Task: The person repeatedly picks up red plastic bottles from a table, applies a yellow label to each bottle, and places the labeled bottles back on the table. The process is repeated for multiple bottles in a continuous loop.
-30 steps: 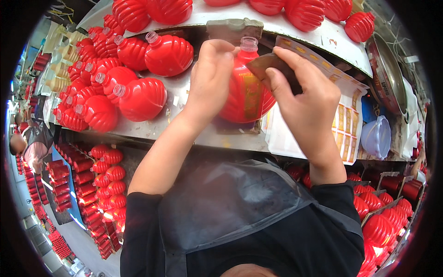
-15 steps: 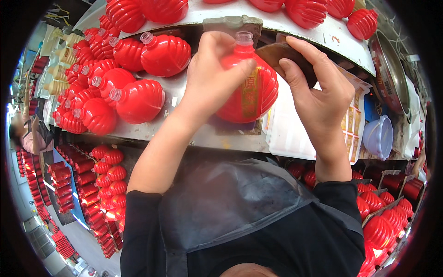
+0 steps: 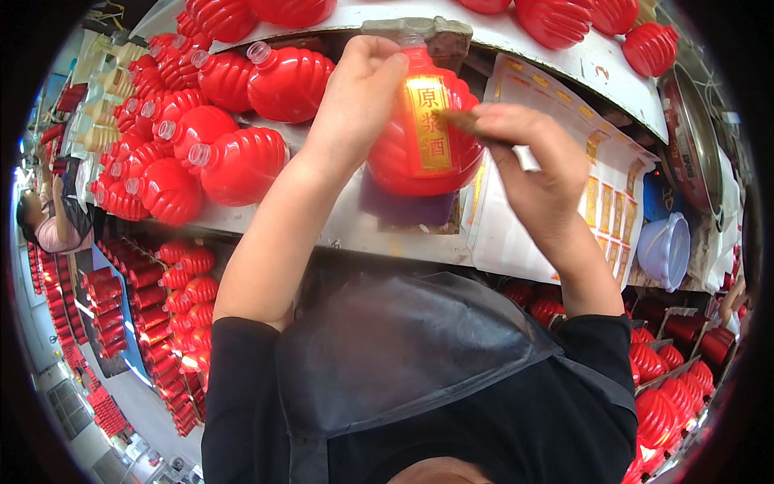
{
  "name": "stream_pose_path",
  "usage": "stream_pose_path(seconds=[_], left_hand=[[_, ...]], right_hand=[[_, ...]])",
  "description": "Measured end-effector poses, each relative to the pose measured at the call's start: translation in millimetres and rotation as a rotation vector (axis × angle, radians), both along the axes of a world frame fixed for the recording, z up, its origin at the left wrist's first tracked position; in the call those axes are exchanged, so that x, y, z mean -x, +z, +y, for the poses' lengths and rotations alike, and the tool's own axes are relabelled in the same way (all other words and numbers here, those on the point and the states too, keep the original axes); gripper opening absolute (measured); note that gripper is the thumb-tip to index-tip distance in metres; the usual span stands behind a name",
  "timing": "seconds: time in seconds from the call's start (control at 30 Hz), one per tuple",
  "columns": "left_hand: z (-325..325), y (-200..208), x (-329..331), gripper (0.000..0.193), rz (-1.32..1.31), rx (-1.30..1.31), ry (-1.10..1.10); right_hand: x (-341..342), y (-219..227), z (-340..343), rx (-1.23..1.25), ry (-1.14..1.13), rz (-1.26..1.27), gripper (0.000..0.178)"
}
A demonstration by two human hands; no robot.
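Observation:
A round red bottle (image 3: 388, 170) with a clear neck rests on a purple-topped block (image 3: 403, 208) at the table's near side. On its front lies a gold label (image 3: 440, 158) with dark print. My left hand (image 3: 364, 93) is closed on the bottle's upper left, just below the neck. Pinched in my right hand (image 3: 536, 153) is a thin dark scraper (image 3: 461, 121), seen nearly edge-on. Its edge touches or nearly touches the label's right side; which of the two I cannot tell.
More red bottles (image 3: 242, 171) lie grouped on the left. White sheets of gold labels (image 3: 556, 161) spread to the right, beside a pale blue bucket (image 3: 663, 250) and a large metal pan (image 3: 689, 137). A white ledge (image 3: 564, 68) with bottles runs behind. Another person (image 3: 60, 218) is at far left.
The scraper has come down from beside the bottle's neck to the label, turning more edge-on. My left hand has shifted its hold, its thumb moving up off the label, which now shows more fully.

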State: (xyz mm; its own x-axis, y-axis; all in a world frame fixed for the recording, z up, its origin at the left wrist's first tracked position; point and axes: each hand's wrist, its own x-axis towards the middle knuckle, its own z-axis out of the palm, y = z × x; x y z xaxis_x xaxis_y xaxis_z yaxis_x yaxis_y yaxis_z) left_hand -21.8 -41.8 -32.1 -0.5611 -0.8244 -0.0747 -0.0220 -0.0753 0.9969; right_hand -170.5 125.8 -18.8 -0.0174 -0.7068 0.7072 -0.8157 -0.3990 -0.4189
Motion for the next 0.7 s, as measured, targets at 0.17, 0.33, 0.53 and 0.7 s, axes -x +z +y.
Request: stream_pose_path(seconds=[0.17,0.33,0.53,0.7], left_hand=[[-1,-2,-3,0.029,0.012,-0.017,0.049],[6,2,-9,0.027,0.054,0.151,-0.036],[15,21,-17,0.026,-0.120,0.516,0.017],[20,34,-20,0.025,-0.155,0.593,0.016]], right_hand=[[-21,-16,15,0.101,0.298,0.309,0.029],[-31,-8,13,-0.190,-0.164,-0.512,0.019],[-26,31,-30,-0.086,-0.276,-0.326,0.021],[-35,45,-19,-0.067,-0.167,-0.239,0.024]])
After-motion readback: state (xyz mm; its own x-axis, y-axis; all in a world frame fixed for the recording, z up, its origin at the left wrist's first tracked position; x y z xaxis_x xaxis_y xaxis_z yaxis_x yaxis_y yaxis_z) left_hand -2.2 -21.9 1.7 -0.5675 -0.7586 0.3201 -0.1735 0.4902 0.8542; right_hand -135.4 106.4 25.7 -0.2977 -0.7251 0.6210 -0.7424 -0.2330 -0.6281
